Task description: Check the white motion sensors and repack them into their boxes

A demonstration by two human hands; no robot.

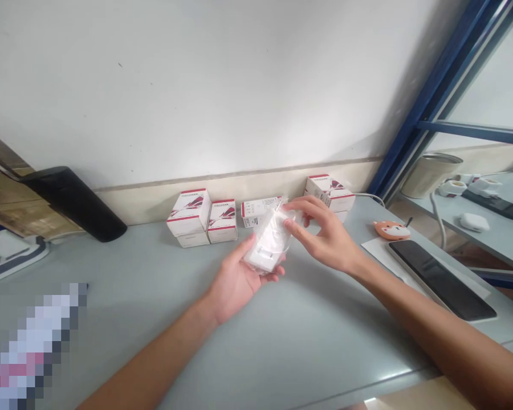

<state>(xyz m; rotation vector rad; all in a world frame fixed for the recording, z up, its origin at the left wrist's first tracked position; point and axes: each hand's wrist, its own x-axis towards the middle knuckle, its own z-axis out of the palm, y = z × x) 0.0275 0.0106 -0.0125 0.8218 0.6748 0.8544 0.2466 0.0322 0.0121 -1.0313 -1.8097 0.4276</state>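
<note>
A white flat device [265, 251] sits inside a clear plastic bag [275, 225] above the middle of the table. My left hand [239, 282] is wrapped round its lower end from below, thumb on the near left side. At the bag's upper end, my right hand [322, 233] has thumb and forefinger closed on the plastic. What the device is cannot be made out through the wrapping. Just behind the bag lies a white and red box [252, 209], partly hidden by it.
Small white and red boxes [190, 219] stand along the wall, with more boxes [331, 196] at the right. An orange animal-faced object [392, 229] and a dark-screened phone-like slab [440, 279] lie right. A black cylinder-like object [81, 205] leans left. A blue-framed glass panel [465, 128] borders the right.
</note>
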